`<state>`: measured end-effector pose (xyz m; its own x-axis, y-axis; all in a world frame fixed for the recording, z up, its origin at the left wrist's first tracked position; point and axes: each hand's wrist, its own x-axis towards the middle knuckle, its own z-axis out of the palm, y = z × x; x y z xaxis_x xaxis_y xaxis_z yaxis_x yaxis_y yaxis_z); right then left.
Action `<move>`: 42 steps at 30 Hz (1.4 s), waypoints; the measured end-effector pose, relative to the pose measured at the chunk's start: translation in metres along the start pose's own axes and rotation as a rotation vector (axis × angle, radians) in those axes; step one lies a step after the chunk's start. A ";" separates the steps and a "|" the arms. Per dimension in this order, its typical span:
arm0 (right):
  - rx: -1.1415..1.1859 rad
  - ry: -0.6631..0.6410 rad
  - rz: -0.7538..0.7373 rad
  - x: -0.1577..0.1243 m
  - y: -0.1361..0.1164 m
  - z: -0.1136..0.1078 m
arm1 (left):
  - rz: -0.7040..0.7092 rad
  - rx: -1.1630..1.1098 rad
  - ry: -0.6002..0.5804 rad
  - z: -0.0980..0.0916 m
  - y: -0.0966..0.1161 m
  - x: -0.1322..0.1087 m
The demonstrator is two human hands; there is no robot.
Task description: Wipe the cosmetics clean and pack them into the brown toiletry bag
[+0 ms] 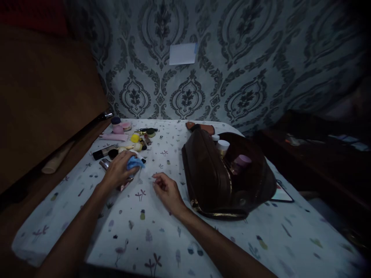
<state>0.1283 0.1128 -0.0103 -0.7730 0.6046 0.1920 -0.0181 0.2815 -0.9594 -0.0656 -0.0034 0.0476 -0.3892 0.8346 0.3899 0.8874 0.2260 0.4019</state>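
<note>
Left hand: the left hand (120, 170) is over the near side of the cosmetics, on the left of the table; its fingers and thumb are closed on a crumpled blue cloth (135, 163)
Blue cloth: it bunches out to the right of the left hand's fingers; the part inside the grip is hidden
Right hand: the right hand (169, 195) is near the middle of the table, between the left hand and the bag; its fingers are loosely curled towards the thumb; I cannot tell whether they hold anything small
Under the left hand: a shiny pinkish item (126, 184) shows just on the near side of the palm; a metallic-looking item (104, 163) lies just left of the hand
Cosmetics, left: a black-ended tube (101, 152) lies beyond the left hand; farther off are a pale pink tube (114, 137), a rounded pink item (118, 129) and a dark-lidded jar (116, 121); a yellow round item (135, 138) is to their right
Bag: a brown bag (204, 173) stands gaping on the right; a white-lidded jar (223, 146) and a purple-capped container (242, 162) show in its opening
Around the bag: an orange-brown case (206, 128) lies at its far side; a phone (283, 194) lies partly hidden at its right
Table: a white printed cloth (162, 243) covers it
Wall: patterned wallpaper (185, 92) at the far side, bearing a white sheet (182, 54)
</note>
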 end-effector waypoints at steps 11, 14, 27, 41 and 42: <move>-0.220 0.031 -0.188 -0.001 0.015 0.001 | 0.070 -0.326 -0.053 0.029 0.070 -0.011; -0.213 0.031 -0.134 0.000 0.013 0.000 | 0.026 -0.354 -0.064 0.027 0.069 -0.009; -0.409 0.080 -0.111 -0.008 0.005 -0.011 | 0.054 0.184 -0.293 0.036 0.104 0.015; -0.257 -0.005 -0.071 -0.007 -0.010 -0.024 | -0.302 -0.783 -0.085 0.058 0.062 0.017; -0.251 0.001 -0.065 -0.007 -0.010 -0.024 | -0.347 -0.830 -0.066 0.061 0.061 0.017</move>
<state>0.1487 0.1237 0.0028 -0.7746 0.5802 0.2518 0.0905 0.4956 -0.8638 -0.0029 0.0550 0.0281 -0.5641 0.8200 0.0969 0.2486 0.0567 0.9670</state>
